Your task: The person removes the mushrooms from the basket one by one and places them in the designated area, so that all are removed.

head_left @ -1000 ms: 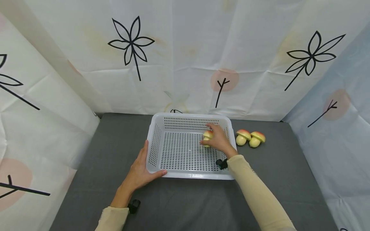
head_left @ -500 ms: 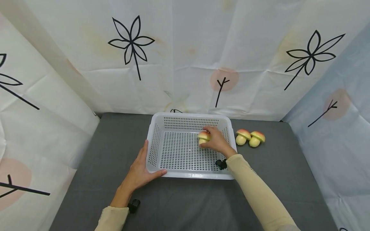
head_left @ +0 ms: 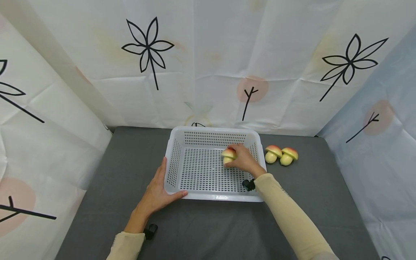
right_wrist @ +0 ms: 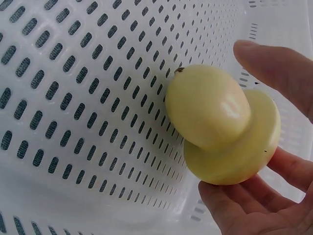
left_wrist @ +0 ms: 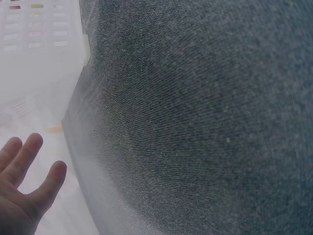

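A toy mushroom [head_left: 228, 156] with a red-and-yellow cap stands inside a white perforated plastic basket [head_left: 216, 197]. My right hand [head_left: 242, 159] holds this mushroom, fingers at the cap and thumb on the stem side. In the right wrist view, the mushroom's pale underside [right_wrist: 210, 107] faces the camera, and part of the cap is hidden by the fingers. At the basket's front left corner, my left hand [head_left: 157, 191] rests with straight fingers along the left side and its thumb by the front rim. The left wrist view shows those fingers [left_wrist: 24, 159] spread.
Just right of the basket, two more toy mushrooms [head_left: 273, 154] lie side by side on the grey cloth [head_left: 308, 187]. White patterned curtains [head_left: 214, 65] enclose the back and both sides.
My right hand has closed in around the mushroom, which has shifted slightly left in the basket. My left hand and the basket stay in place.
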The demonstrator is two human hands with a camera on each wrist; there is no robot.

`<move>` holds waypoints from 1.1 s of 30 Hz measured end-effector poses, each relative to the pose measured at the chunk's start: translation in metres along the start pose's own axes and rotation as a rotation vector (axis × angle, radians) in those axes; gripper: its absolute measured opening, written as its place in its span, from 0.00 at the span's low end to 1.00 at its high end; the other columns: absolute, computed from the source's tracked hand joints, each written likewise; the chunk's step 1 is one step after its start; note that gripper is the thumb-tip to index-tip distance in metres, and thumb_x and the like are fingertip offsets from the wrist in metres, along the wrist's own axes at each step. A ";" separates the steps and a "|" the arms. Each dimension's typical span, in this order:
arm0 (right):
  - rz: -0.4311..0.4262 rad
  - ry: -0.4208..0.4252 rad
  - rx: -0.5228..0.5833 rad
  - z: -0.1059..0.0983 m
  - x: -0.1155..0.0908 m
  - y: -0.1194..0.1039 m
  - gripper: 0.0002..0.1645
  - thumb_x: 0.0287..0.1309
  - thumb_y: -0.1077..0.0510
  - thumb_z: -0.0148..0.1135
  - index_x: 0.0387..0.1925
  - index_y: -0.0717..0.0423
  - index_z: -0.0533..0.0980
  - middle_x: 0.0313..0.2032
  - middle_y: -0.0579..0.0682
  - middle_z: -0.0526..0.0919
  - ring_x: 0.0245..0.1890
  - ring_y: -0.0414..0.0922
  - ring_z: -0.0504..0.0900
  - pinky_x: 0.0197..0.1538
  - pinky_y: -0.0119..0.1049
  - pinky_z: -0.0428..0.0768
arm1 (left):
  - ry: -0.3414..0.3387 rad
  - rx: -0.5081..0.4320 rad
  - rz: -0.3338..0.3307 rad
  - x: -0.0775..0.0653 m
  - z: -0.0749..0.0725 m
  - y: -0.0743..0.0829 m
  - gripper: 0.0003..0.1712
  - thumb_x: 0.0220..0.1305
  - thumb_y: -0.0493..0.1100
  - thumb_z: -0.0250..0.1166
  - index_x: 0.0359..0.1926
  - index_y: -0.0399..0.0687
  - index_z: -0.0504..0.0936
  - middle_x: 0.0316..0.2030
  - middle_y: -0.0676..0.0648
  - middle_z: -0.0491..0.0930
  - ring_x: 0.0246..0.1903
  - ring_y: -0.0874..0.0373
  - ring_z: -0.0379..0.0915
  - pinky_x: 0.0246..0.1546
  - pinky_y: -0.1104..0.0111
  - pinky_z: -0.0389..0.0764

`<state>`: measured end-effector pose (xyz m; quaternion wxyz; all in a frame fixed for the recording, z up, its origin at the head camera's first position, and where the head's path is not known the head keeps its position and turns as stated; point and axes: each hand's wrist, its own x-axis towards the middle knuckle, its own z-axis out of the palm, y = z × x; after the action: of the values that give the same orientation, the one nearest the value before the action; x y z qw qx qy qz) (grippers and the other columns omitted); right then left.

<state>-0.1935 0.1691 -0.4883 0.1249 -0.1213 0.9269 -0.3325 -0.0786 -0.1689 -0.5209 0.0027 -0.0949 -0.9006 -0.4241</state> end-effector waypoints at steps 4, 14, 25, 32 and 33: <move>-0.002 -0.020 -0.031 0.001 0.002 0.000 0.50 0.44 0.56 0.83 0.68 0.63 0.70 0.59 0.62 0.73 0.54 0.58 0.75 0.56 0.54 0.74 | -0.001 0.003 0.000 0.000 0.000 0.000 0.79 0.44 0.68 0.80 0.82 0.62 0.33 0.78 0.45 0.49 0.68 0.38 0.61 0.57 0.32 0.65; 0.012 -0.051 -0.034 0.006 0.008 -0.004 0.58 0.41 0.58 0.85 0.73 0.63 0.64 0.61 0.63 0.71 0.54 0.59 0.75 0.56 0.55 0.75 | -0.002 0.008 -0.008 0.001 -0.001 0.000 0.79 0.44 0.68 0.80 0.82 0.61 0.33 0.78 0.45 0.49 0.68 0.38 0.60 0.58 0.32 0.64; 0.004 -0.055 -0.062 0.012 0.011 -0.001 0.59 0.41 0.58 0.85 0.73 0.61 0.63 0.61 0.62 0.72 0.56 0.58 0.74 0.58 0.54 0.74 | -0.003 -0.001 -0.007 0.000 0.000 0.000 0.79 0.44 0.66 0.81 0.82 0.62 0.33 0.78 0.45 0.49 0.68 0.38 0.60 0.58 0.32 0.64; 0.012 -0.027 0.013 0.009 0.009 -0.005 0.59 0.42 0.58 0.85 0.73 0.64 0.62 0.63 0.62 0.71 0.58 0.59 0.73 0.58 0.55 0.73 | -0.001 -0.003 0.003 0.001 0.000 0.001 0.79 0.44 0.66 0.81 0.82 0.61 0.33 0.79 0.45 0.47 0.70 0.38 0.58 0.59 0.32 0.63; 0.010 -0.017 0.029 0.008 0.008 -0.006 0.59 0.42 0.58 0.85 0.73 0.64 0.62 0.64 0.62 0.72 0.58 0.59 0.73 0.58 0.54 0.73 | -0.001 -0.007 0.003 0.000 0.000 0.001 0.79 0.44 0.66 0.81 0.82 0.61 0.33 0.79 0.45 0.47 0.70 0.38 0.58 0.59 0.32 0.63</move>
<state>-0.1980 0.1573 -0.4919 0.1362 -0.1175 0.9215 -0.3442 -0.0787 -0.1679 -0.5203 0.0026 -0.0964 -0.8991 -0.4270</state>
